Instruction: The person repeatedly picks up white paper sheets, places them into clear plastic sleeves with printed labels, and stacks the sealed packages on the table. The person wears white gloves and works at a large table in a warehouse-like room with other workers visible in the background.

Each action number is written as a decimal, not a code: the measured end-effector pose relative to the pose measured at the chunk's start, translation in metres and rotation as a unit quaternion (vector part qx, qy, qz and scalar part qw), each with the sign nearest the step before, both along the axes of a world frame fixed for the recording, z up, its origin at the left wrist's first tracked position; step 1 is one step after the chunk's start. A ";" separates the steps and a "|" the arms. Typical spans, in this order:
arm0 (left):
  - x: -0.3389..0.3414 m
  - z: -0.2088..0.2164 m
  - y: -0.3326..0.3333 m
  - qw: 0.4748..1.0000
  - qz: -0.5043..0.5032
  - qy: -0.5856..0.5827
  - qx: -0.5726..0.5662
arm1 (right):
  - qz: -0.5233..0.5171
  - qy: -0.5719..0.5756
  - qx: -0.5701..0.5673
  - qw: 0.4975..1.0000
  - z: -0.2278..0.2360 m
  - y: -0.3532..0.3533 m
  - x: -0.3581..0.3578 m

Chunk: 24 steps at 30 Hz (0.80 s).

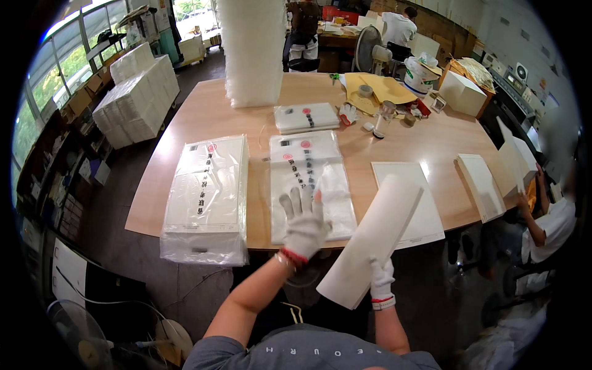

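Head view. Shows a wide, wood-toned counter (191,111) from above its near edge. Presents the left hand (306,231), in a white glove with a red cuff, slightly blurred, fingers spread wide and nothing in its grasp, over the right-hand near part of a printed plastic bag (290,185) lying flat on the counter. Leaves contact between fingertips and bag impossible to tell. Holds in the right hand (382,277), likewise gloved, a curved white sheaf (373,237), with fingers closed on its lower right edge. Slants the sheaf across the near edge of the counter, upper end toward the right, partly hiding a flat white stack (428,228).

Displays, left of the bag, a thick plastic-wrapped bundle (213,169) jutting past the near edge, and, just beyond the bag, a smaller printed packet (293,120). Includes a tall white stack (254,55) at the far edge, cut off by the top of the frame. Groups at the far right yellow-brown paper (391,92), a spare glove (349,114), a jar (383,119), a bucket (419,77) and a white box (462,94). Shows, at the right margin, a co-worker (549,228) with a white panel (510,154), beyond a narrow white block (481,188).
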<state>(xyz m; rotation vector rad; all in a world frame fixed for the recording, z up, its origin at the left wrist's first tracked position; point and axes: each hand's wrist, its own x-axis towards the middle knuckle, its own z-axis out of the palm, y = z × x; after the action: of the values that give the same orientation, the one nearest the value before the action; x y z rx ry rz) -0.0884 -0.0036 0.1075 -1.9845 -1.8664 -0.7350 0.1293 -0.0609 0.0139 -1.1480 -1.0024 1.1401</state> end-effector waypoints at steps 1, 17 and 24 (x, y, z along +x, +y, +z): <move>-0.011 -0.001 0.016 0.986 -0.072 -0.066 -0.138 | -0.015 0.006 -0.003 1.000 0.007 0.000 0.001; -0.046 -0.041 0.114 0.640 -0.289 -0.623 -0.344 | 0.228 -0.622 0.191 0.724 0.053 0.025 0.004; 0.037 -0.021 0.048 0.828 -0.314 -0.281 -0.371 | 0.184 -0.567 0.140 0.790 -0.028 0.103 -0.019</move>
<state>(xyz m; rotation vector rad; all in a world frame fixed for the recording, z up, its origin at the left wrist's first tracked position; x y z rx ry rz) -0.0512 0.0447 0.0864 -3.2804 -1.9818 -0.9238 0.1098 0.0417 -0.0138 -1.4146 -2.3185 0.4308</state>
